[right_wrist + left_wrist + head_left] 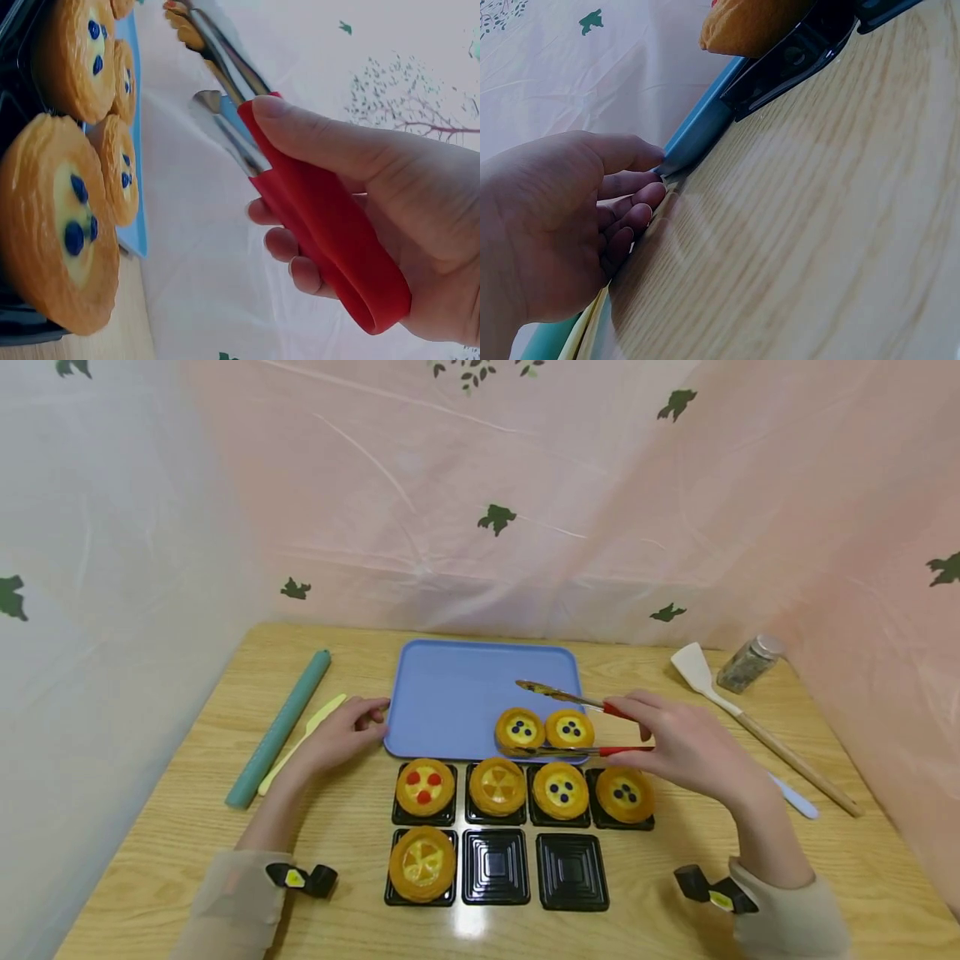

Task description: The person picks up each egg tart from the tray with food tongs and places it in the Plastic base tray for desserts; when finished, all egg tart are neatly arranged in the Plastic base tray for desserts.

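Tongs (570, 722): you are gripping the red handles in your right hand (675, 747), thumb on top and fingers curled beneath; the metal arms are standing spread over the near right corner of the blue tray (450, 693).
Tarts on tray: two blueberry tarts (520, 729) and (570, 729) are sitting side by side at the tray's near edge, and the lower tong arm is lying along their near side.
Left hand (341, 735): you are resting it at the tray's left edge, fingers loosely curled against the rim and gripping nothing.
Doing this step well: judging from the spread arms, you are best keeping the tips level and clear of the fillings, and keeping the tray steadied from the left.
Remaining items: five tarts are sitting in black cups (495, 867) in front of the tray; two cups are standing bare.
Head view: showing the whole layout, including the green roller (279, 727), spatula (738, 714) and jar (747, 664).
Right wrist view: showing your thumb (300, 124) pressing the handle, hidden from above.
Left wrist view: showing your fingertips (649, 196) touching the tray rim, too small to judge overhead.
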Demonstrator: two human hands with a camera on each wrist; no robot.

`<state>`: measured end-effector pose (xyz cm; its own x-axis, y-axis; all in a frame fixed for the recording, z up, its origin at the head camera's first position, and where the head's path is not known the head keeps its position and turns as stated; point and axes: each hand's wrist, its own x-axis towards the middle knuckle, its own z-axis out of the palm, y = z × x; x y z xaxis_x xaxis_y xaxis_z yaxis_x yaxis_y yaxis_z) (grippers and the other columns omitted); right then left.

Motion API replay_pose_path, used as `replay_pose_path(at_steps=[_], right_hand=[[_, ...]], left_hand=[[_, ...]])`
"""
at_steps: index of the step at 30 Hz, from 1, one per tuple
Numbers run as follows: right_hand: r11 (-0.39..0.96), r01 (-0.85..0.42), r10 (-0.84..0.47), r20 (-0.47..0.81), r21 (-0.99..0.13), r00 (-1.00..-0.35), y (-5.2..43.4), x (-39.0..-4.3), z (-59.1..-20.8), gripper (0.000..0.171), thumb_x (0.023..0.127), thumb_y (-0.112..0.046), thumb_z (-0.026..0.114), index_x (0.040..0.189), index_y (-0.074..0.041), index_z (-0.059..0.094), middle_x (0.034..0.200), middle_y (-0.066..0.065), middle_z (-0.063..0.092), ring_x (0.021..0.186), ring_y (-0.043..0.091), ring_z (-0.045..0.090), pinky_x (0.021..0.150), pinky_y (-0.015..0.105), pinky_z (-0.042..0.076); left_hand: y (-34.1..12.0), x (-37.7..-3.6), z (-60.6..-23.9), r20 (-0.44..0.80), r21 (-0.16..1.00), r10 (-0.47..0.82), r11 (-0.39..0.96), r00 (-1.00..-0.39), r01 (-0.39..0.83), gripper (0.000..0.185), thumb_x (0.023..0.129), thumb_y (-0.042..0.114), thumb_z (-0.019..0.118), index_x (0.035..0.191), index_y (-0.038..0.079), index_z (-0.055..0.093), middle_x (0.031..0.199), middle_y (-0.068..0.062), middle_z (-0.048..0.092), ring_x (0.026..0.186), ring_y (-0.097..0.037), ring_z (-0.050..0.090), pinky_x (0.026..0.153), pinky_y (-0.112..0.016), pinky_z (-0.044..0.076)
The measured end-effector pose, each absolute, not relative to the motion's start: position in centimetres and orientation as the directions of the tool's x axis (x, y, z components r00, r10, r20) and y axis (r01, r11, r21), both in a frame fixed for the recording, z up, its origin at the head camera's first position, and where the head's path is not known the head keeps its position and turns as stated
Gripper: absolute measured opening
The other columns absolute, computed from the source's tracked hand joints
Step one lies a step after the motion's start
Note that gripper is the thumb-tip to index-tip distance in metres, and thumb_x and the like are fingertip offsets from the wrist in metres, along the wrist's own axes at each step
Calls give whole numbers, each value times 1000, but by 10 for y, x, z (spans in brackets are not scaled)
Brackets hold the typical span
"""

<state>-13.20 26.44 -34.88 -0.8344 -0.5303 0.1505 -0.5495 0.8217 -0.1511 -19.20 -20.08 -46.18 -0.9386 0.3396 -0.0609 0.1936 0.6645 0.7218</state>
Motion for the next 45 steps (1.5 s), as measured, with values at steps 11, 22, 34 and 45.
replay_pose_path(at_steps=[11, 22, 34, 45], right_hand=[[858, -493, -489, 64, -145, -870, 270, -137, -355, 66, 81, -51, 84, 133, -14, 67, 114, 3, 71, 67, 2, 51, 55, 22, 38], [868, -473, -473, 35, -151, -880, 268, -141, -359, 66, 81, -47, 85, 134, -13, 67, 122, 8, 72, 83, 17, 67, 64, 31, 49], [856, -499, -500, 26, -137, -866, 264, -142, -364, 62, 83, -45, 84, 134, -14, 67, 122, 6, 72, 81, 17, 67, 62, 29, 47], [849, -517, -516, 35, -114, -856, 263, -142, -366, 61, 82, -45, 84, 133, -14, 68, 119, 5, 72, 72, 10, 60, 57, 24, 41]], left_hand=[[-198, -190, -460, -61, 727, 338, 660, -939, 190, 51, 101, 21, 64, 145, -3, 54, 111, -14, 62, 92, -19, 51, 82, -32, 41], [-199, -190, -460, -59, 723, 332, 665, -941, 189, 51, 101, 21, 64, 145, -3, 55, 112, -14, 62, 93, -19, 51, 82, -33, 42], [-199, -192, -462, -63, 714, 328, 675, -942, 187, 51, 101, 19, 64, 146, -2, 54, 112, -14, 62, 94, -20, 52, 84, -34, 43], [-200, -191, -461, -61, 721, 331, 667, -942, 188, 51, 100, 19, 64, 146, -1, 54, 112, -13, 62, 94, -20, 52, 84, -34, 43]])
